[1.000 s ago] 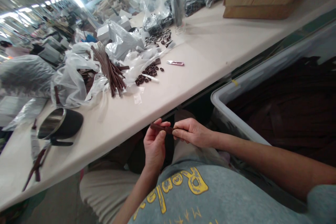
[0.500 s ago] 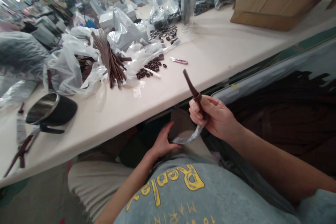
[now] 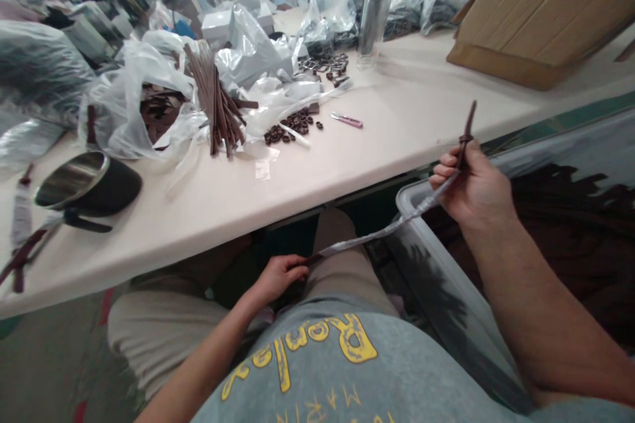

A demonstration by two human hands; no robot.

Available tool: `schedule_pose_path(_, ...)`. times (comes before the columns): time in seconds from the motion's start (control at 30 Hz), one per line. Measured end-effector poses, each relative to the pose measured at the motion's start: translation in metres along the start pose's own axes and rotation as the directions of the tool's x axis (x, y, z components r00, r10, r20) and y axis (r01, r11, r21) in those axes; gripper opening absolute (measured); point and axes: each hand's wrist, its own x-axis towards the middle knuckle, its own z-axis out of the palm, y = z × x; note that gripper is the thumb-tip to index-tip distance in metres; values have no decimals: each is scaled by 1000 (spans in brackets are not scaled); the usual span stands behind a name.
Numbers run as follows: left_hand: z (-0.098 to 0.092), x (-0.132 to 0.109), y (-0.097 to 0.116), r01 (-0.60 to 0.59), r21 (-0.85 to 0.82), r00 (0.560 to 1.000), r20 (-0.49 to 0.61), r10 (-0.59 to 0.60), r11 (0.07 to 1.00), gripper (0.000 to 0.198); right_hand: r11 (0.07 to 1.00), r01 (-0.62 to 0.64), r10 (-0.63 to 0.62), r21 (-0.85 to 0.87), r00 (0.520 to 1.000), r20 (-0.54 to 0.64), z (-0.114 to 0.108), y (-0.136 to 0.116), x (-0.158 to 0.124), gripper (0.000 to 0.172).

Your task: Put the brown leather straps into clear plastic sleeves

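1. The person's left hand is low, just above the knee. It is closed and pinches the bottom end of a long thin brown strap.
2. The right hand is up high, out over a big gray plastic tub. It is closed around the top part of the strap.
3. The strap is pulled out straight between the two hands. Its middle is shiny and silver-white, like plastic film. A small brown loop sits on the strap just above the right hand, and the brown tip sticks up past it.
4. The tub is full of dark brown straps. The strap in the hands passes above the tub's rim.
5. On the long white table there is a bundle of flat brown straps beside a clear plastic bag.
6. Near them lie a pile of little dark brown loops and a small pink cutter.
7. Farther along are small metal buckles, a tall steel bottle, and a brown cardboard box.
8. A black and steel cup lies on its side.
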Motion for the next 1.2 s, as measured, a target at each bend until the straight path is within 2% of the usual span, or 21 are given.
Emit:
schedule_pose_path(0.1, -7, -11, 15, 37, -123, 999, 21, -35, 992, 25, 955, 65, -106, -290, 986, -127, -27, 5, 6, 35)
schedule_pose_path(0.17, -7, -16, 29, 66, -214, 997, 59, -55, 975, 30, 854, 72, -196, -515, 962, -191, -48, 3, 2, 35)
schedule_pose_path(0.23, -6, -21, 44, 92, -271, 990, 124, -60, 958, 34, 753, 73, -280, -654, 935, -217, -67, -3, -5, 28)
schedule_pose_path(0.27, -5, -22, 51, 98, -287, 985, 163, -52, 953, 36, 654, 101, -365, -750, 910, -196, -73, -8, -10, 21)
schedule_pose_path(0.3, -3, -23, 57, 101, -300, 979, 200, -41, 949, 36, 516, 139, -460, -845, 878, -136, -76, -12, -14, 15)
schedule_pose_path(0.37, 1, -22, 68, 108, -327, 967, 255, -23, 939, 37, 215, 247, -613, -945, 787, 67, -69, -17, -26, 18)
schedule_pose_path(0.4, 4, -21, 72, 114, -342, 962, 273, -17, 933, 38, 100, 322, -628, -941, 754, 191, -59, -16, -33, 22)
schedule_pose_path(0.43, 6, -20, 75, 119, -360, 959, 285, -12, 926, 38, 47, 421, -597, -906, 739, 312, -45, -13, -40, 25)
schedule_pose_path(0.47, 9, -18, 79, 119, -377, 957, 290, -5, 919, 39, 56, 531, -519, -845, 739, 430, -29, -6, -49, 26)
schedule_pose_path(0.5, 10, -16, 81, 115, -391, 956, 292, 5, 913, 40, 90, 649, -368, -756, 727, 580, -11, 2, -58, 26)
schedule_pose_path(0.53, 11, -15, 84, 106, -401, 956, 291, 17, 910, 41, 155, 738, -187, -657, 675, 714, 7, 12, -68, 26)
schedule_pose_path(0.57, 12, -15, 85, 95, -405, 957, 290, 30, 909, 40, 223, 776, 0, -590, 606, 796, 24, 22, -76, 24)
schedule_pose_path(0.63, 10, -16, 87, 81, -404, 958, 284, 41, 911, 40, 327, 773, 286, -543, 467, 837, 51, 40, -90, 17)
schedule_pose_path(0.67, 8, -17, 86, 81, -403, 959, 280, 38, 912, 40, 352, 756, 371, -552, 429, 824, 60, 47, -94, 15)
schedule_pose_path(0.7, 5, -20, 84, 85, -404, 962, 273, 31, 911, 40, 366, 737, 420, -568, 414, 807, 65, 52, -96, 15)
schedule_pose_path(0.83, -7, -33, 74, 107, -426, 986, 158, -42, 898, 39, 409, 665, 443, -624, 454, 773, 65, 57, -90, 16)
schedule_pose_path(0.93, -9, -40, 70, 98, -469, 994, 87, -65, 878, 38, 415, 648, 433, -638, 476, 765, 60, 59, -83, 17)
schedule_pose_path(1.0, -7, -41, 70, 91, -521, 996, 68, -64, 849, 38, 412, 656, 383, -632, 505, 774, 60, 63, -83, 13)
schedule_pose_path(1.07, -2, -40, 72, 91, -566, 996, 48, -78, 820, 38, 438, 677, 278, -591, 523, 805, 64, 69, -87, 9)
schedule_pose_path(1.13, 3, -38, 74, 91, -581, 996, 36, -86, 809, 38, 481, 712, 161, -512, 503, 849, 68, 76, -92, 12)
schedule_pose_path(1.2, 7, -36, 78, 82, -579, 997, 36, -76, 811, 37, 491, 755, 73, -435, 462, 884, 72, 83, -99, 15)
